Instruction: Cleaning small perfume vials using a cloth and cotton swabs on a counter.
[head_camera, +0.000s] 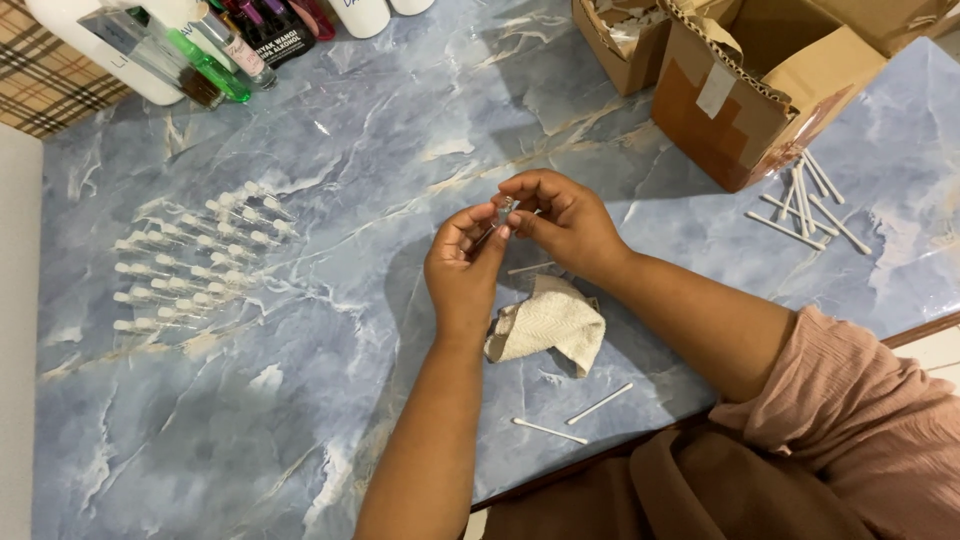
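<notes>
Two hands pinch a tiny clear glass vial above a blue marbled worktop.

Rows of small clear white-capped vials lie at left; the left hand and right hand both grip the tiny clear glass vial (fingertips meeting), above a folded beige cloth; white plastic sticks lie right.

Bare forearms, no rings or watch visible; loose dusty-pink crinkled sleeve on right arm, at tabletop edge; brown garment below it.
</notes>
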